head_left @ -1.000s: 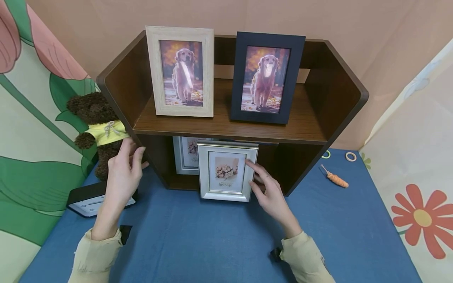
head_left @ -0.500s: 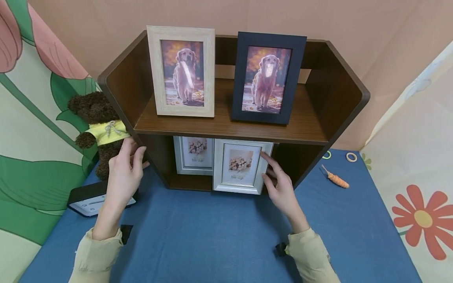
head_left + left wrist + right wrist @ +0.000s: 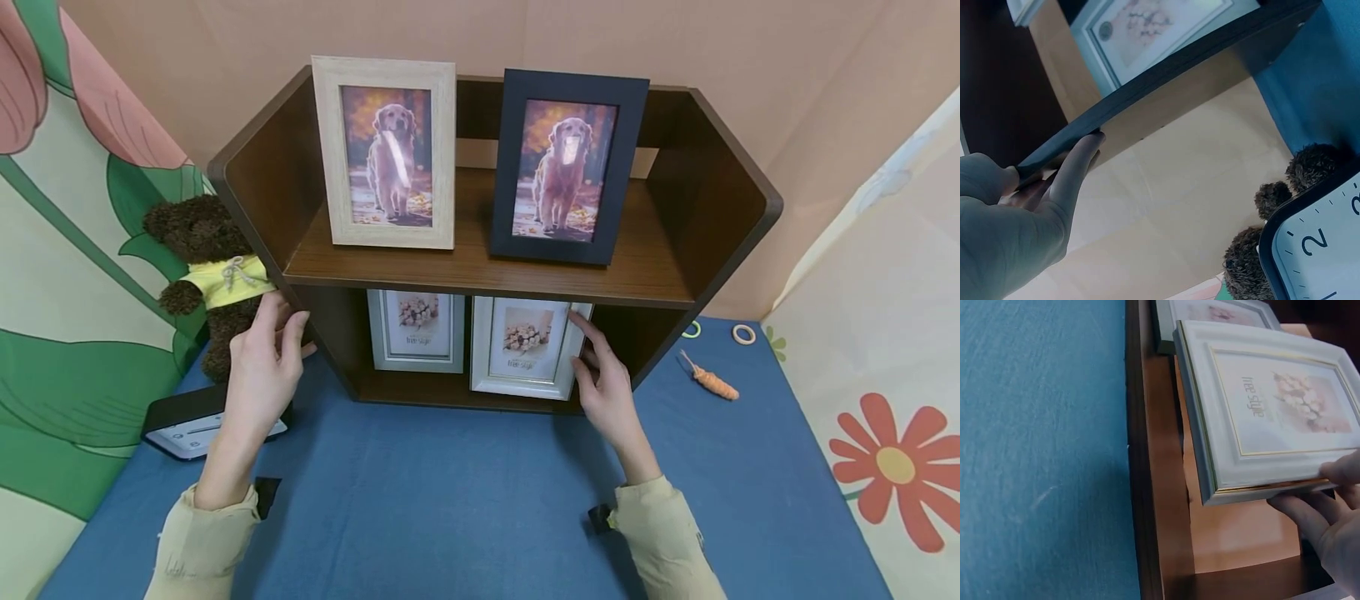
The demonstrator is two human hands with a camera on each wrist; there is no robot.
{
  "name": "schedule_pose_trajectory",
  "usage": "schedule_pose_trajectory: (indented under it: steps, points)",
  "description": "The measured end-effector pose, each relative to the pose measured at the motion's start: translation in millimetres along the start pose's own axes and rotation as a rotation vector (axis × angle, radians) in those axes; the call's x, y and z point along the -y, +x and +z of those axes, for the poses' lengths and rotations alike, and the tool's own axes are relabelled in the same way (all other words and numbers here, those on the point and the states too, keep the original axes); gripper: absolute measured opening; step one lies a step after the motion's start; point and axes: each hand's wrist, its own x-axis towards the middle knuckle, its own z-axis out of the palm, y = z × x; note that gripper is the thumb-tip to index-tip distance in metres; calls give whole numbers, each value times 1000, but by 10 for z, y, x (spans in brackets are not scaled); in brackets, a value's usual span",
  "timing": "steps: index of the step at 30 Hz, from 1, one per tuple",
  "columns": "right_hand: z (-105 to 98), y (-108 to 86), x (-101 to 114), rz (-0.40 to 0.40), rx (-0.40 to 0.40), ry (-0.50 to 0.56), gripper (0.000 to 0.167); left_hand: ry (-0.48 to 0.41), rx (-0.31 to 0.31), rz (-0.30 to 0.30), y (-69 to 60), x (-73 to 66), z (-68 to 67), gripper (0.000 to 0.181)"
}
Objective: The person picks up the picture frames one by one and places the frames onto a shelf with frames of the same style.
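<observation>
My right hand (image 3: 609, 390) pinches the right edge of a white picture frame (image 3: 527, 342) with a flower print, thumb on the front and fingers behind. In the right wrist view, gold lines trim this white picture frame (image 3: 1235, 434). It stands slightly tilted in the lower level of a dark brown shelf (image 3: 472, 279). To its left a pale blue-grey picture frame (image 3: 417, 333) with a similar print stands inside that level, a narrow gap between them. My left hand (image 3: 266, 354) holds the front edge of the shelf's left side; its thumb and fingers straddle this panel in the left wrist view.
A cream picture frame (image 3: 322, 158) and a black picture frame (image 3: 630, 167), both with dog photos, stand on the upper level. Left of the shelf are a brown teddy bear (image 3: 202, 233) and a clock (image 3: 191, 437). A carrot-shaped toy (image 3: 712, 382) and rings (image 3: 743, 334) lie right.
My right hand has moved the white picture frame to the right and back into the lower level, uncovering the blue-grey one. My left hand has stayed on the shelf edge.
</observation>
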Motion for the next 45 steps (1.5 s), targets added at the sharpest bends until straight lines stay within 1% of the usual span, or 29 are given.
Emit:
schedule_pose_trajectory:
  steps: [3, 9, 12, 16, 25, 32, 39, 45]
  points:
    - [16, 10, -21, 33, -10, -7, 70, 1, -1, 1, 0, -5, -4, 29]
    - [52, 41, -29, 127, -38, -46, 69, 3, 1, 3, 3, -5, -6, 29]
    - [73, 68, -48, 151, -49, -53, 67, 9, -1, 10, 6, -13, -6, 28]
    - [87, 106, -98, 151, -40, -56, 66, 17, -3, 20, 6, -19, -6, 27]
    - [91, 155, -156, 174, -19, -29, 68, 3, 3, -8, 5, -21, -1, 29]
    - [97, 155, -150, 204, -27, -30, 68, 18, -4, 9, 6, -31, 3, 27]
    - [99, 146, -170, 185, -41, -9, 68, 9, -10, 20, 8, -26, 24, 28]
    - [98, 122, -184, 207, -19, -13, 66, 17, -14, 25, -2, -26, 13, 27]
